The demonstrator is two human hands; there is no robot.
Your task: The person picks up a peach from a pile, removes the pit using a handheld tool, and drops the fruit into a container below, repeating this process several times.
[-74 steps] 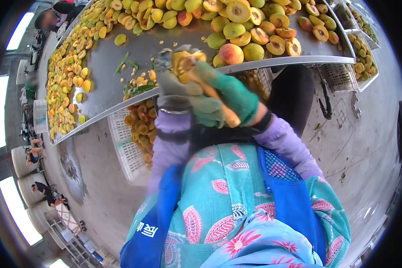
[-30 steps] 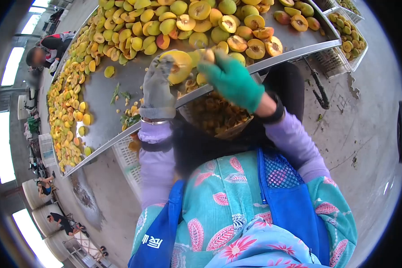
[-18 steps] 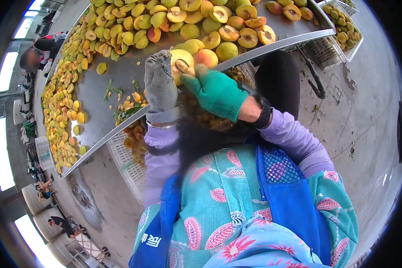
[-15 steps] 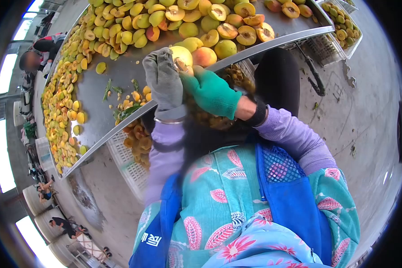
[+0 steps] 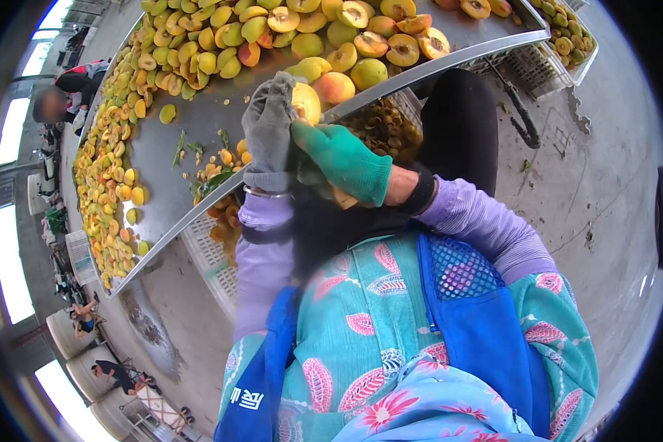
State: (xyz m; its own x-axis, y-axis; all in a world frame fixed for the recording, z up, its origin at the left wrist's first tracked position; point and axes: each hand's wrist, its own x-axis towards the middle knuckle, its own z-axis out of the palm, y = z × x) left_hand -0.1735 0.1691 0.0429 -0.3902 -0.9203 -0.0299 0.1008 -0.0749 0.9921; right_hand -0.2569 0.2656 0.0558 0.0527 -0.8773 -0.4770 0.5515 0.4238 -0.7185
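Note:
My left hand [image 5: 270, 129], in a grey glove, is closed around a cut yellow peach [image 5: 306, 103] just above the near edge of the metal table. Against the lower side of that fruit rests the thumb side of my right hand [image 5: 344, 158], in a green glove with its fingers curled; what lies inside them is hidden. A blurred pale orange piece [image 5: 343, 197] shows just below the right glove. Beyond my hands, whole and halved peaches [image 5: 333, 87] lie on the metal table [image 5: 199, 121].
Under the table edge stand a crate of brown-orange pieces [image 5: 387, 129] and a white crate [image 5: 210, 250]. Leaves [image 5: 217, 180] and small bits lie on the table. Another crate of fruit [image 5: 567, 37] is at the far right. Other people are at the left.
The peach in my left hand has turned, showing more of its cut face. My right hand has shifted slightly down, and a blurred pale piece now shows beneath it.

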